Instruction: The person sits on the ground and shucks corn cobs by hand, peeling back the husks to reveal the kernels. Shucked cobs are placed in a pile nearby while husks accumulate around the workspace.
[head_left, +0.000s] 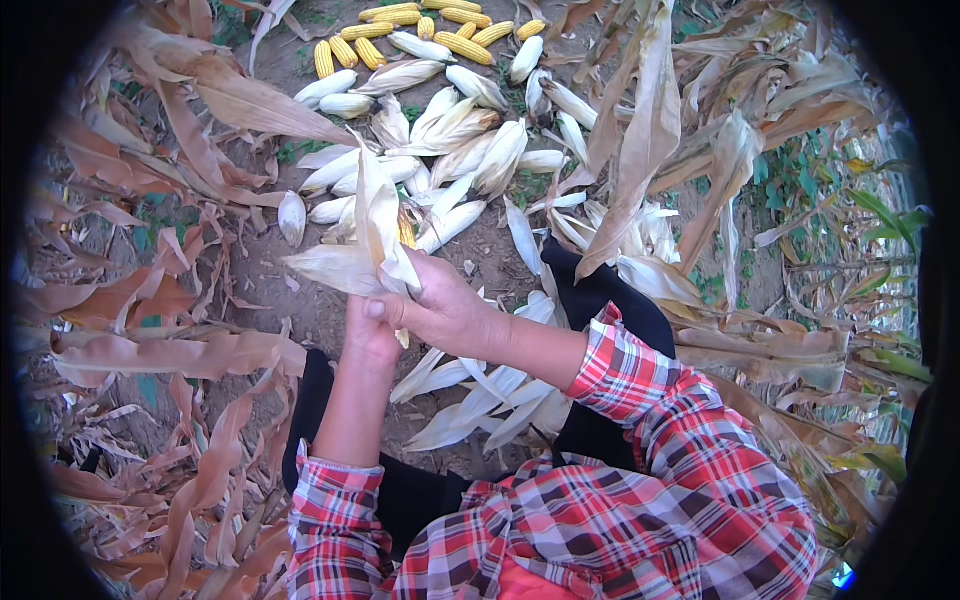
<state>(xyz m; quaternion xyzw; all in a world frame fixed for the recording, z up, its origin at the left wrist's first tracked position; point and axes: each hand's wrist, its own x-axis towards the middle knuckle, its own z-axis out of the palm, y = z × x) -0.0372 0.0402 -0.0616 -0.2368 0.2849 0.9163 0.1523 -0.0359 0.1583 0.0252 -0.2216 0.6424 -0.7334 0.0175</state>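
Both hands are at a partly husked ear of corn (406, 229), whose yellow kernels show between peeled-back pale husk leaves (375, 217). My right hand (450, 307) is wrapped around its lower part, thumb pointing left across the husk. Close against it, my left hand (373, 330) grips the same ear from the left and below; the husk and my right hand hide most of its fingers. Just beyond lies a pile of ears in pale dry husks (450, 142). Behind that pile are several bare yellow corn cobs (463, 46) on the soil.
Loose stripped husks (487, 397) lie on the ground between my legs. Dry brown corn leaves (180, 360) crowd the left side, and a long dry leaf (641, 142) hangs in from the right. More husks (652, 274) are heaped beside my right knee (615, 300).
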